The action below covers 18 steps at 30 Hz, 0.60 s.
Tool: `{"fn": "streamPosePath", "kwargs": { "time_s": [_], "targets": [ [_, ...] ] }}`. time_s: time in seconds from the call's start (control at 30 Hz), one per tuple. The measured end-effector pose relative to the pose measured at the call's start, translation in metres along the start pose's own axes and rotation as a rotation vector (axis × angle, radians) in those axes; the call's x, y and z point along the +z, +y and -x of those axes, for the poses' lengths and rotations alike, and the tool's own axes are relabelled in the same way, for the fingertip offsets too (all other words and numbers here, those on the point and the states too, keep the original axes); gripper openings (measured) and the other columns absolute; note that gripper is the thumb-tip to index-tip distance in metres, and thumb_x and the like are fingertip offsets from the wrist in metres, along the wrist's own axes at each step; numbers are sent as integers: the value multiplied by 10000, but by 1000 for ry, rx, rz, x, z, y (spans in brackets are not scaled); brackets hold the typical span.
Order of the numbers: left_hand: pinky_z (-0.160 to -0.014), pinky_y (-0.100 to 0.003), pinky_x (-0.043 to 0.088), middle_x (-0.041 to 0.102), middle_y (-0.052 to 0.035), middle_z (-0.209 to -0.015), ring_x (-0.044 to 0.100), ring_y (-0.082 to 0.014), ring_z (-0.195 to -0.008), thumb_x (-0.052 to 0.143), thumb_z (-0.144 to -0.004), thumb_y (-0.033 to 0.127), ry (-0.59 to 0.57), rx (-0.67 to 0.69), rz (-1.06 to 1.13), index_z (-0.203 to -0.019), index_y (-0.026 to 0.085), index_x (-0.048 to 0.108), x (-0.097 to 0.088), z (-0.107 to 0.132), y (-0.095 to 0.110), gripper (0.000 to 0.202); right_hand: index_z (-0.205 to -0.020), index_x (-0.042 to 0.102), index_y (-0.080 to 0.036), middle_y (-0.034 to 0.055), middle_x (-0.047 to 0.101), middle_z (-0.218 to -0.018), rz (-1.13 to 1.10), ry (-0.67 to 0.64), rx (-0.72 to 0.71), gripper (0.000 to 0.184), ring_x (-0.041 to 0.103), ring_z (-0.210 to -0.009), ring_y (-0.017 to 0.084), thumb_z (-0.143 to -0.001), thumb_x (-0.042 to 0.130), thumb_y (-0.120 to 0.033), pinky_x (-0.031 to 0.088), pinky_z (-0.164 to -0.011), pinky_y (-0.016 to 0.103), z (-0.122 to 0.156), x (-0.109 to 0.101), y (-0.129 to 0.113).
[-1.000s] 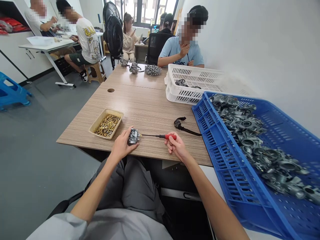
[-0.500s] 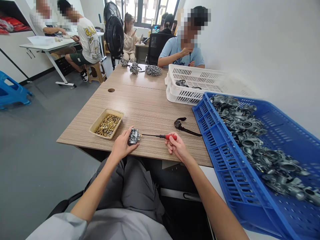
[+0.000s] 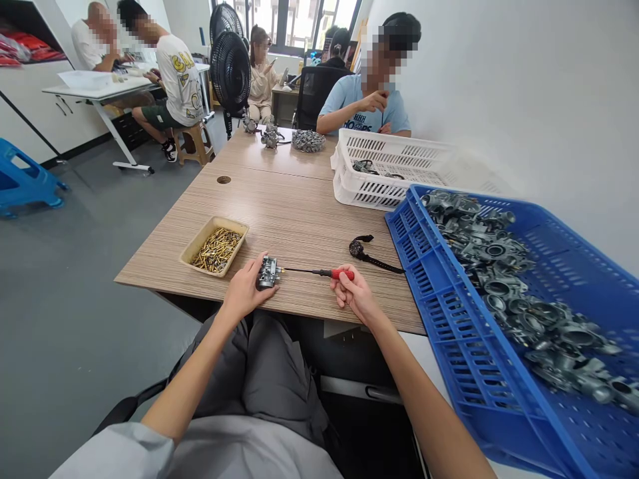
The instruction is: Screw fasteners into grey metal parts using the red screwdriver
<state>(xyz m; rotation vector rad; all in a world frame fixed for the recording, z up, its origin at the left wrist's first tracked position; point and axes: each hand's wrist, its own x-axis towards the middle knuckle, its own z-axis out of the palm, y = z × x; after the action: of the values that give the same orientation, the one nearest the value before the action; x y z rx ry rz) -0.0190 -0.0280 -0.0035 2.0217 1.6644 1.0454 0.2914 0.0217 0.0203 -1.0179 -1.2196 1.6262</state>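
My left hand grips a small grey metal carburetor body that rests on the wooden table near its front edge. My right hand is closed around the red handle of a screwdriver. The screwdriver's thin shaft lies level and its tip meets the right side of the metal part. A shallow tan tray of brass screws sits just left of my left hand.
A black wristwatch lies right of the screwdriver. A blue crate full of grey metal castings fills the right side, with a white basket behind it. A person in a blue shirt sits at the far end; others sit beyond a black fan.
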Motion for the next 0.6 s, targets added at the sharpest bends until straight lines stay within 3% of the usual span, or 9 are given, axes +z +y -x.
{"fn": "streamPosePath", "kwargs": {
  "time_s": [0.6],
  "targets": [
    [-1092, -442, 528, 624, -126, -1432, 646, -335, -1294, 777, -902, 409, 0, 15, -10, -1646, 254, 331, 1, 0, -5, 881, -1019, 497, -256, -42, 665, -757, 72, -4, -24, 500, 397, -473, 69, -849, 808, -608, 427, -386, 185, 1, 7, -4]
  ]
}}
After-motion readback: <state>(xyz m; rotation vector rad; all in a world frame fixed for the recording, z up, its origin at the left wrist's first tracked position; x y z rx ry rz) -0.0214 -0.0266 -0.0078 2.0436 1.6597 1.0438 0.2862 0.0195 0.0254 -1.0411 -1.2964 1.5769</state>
